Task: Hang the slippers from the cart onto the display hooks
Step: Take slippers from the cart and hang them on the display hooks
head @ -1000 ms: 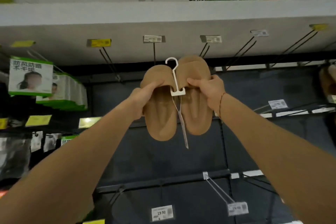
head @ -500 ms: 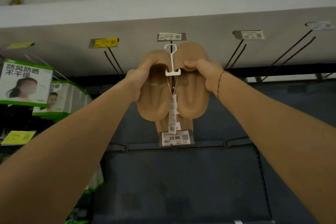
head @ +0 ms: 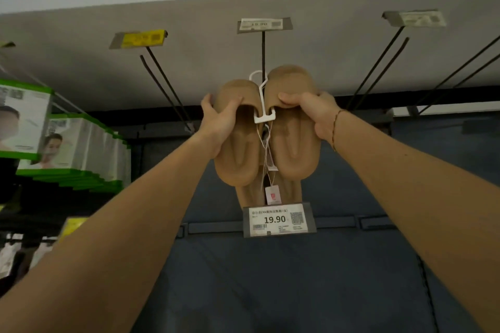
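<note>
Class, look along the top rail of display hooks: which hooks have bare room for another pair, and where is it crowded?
The hook left of centre, under the yellow tag, is bare, as is the hook on the right. The centre hook is crowded: the left hand and right hand hold the tan slippers there.

Dim shop aisle: a dark blue back panel (head: pixel 284 278) under a grey overhang (head: pixel 81 62), with green-edged boxed goods (head: pixel 67 149) stacked at left.

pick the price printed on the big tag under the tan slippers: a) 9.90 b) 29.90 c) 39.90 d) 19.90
d, the price tag mounted just below the slippers reads 19.90 in large digits.
</note>
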